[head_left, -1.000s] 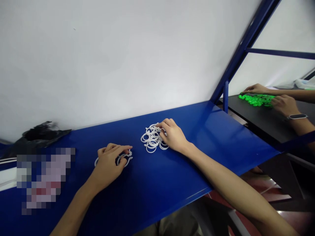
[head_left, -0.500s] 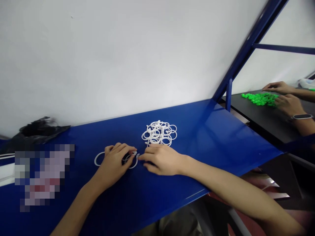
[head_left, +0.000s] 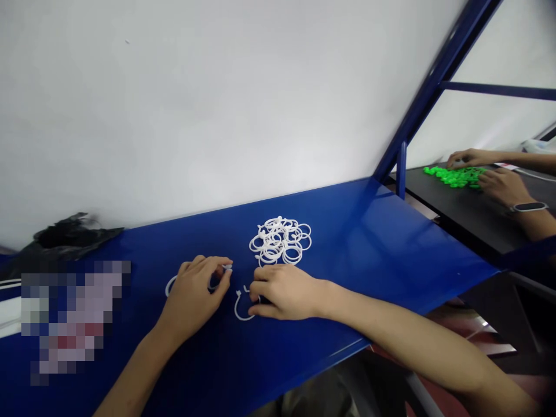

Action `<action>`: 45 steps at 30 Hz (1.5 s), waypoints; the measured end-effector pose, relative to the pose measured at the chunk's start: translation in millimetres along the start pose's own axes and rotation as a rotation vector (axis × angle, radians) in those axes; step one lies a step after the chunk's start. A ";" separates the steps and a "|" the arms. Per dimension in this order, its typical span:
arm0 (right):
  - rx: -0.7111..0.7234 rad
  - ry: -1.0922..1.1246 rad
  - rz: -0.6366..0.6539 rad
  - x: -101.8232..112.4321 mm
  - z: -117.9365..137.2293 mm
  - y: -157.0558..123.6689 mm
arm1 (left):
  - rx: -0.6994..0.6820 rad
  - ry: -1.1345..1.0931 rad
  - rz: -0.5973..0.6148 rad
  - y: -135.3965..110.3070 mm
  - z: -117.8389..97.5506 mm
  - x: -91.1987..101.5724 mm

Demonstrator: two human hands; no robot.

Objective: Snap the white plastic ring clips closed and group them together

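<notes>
My left hand (head_left: 197, 289) pinches a white plastic curtain ring (head_left: 227, 267) between thumb and fingers, with most of that ring hidden by the hand. The edge of another white ring (head_left: 169, 285) shows at the left side of this hand. My right hand (head_left: 282, 292) grips a white curtain ring (head_left: 237, 308) whose loop stands open, with a gap between its ends; its right side is behind my fingers. Just beyond my right hand lies a heap of similar white rings (head_left: 292, 252), overlapping one another on the blue tabletop (head_left: 360, 255).
Blurred-out packaging (head_left: 87, 313) and a black plastic bag (head_left: 69, 237) lie on the left. A blue metal frame (head_left: 417, 116) rises at the right. Beyond it, another person's hands (head_left: 506, 185) touch a pile of green pieces (head_left: 456, 176) on a dark table.
My hands have moved apart. An open ring is now in my right hand, while my left hand has shifted slightly left. The other person's far hand has moved over the green pile.
</notes>
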State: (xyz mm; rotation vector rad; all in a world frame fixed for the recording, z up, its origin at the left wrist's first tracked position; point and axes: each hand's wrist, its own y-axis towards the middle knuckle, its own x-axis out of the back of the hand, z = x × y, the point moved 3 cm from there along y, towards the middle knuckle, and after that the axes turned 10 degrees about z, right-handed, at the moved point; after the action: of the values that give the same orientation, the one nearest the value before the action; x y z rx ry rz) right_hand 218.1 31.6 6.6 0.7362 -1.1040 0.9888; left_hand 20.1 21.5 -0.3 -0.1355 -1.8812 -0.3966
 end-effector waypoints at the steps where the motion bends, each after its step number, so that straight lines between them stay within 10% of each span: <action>1: -0.003 0.002 0.000 0.4 -0.1 -0.2 | 0.008 0.032 -0.001 0.1 1.8 -0.3; 20: -0.199 0.177 -0.133 9.0 -4.2 -2.1 | -0.128 -0.335 0.247 -6.9 -19.4 1.0; 45: 0.058 0.255 -0.259 6.2 -1.0 -2.8 | -0.188 -0.318 -0.066 -4.7 -26.4 6.4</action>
State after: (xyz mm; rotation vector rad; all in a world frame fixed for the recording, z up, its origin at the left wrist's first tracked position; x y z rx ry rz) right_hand 221.8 33.0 12.2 0.7557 -0.7411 0.8679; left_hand 40.2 7.6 12.5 -0.2770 -2.1622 -0.6273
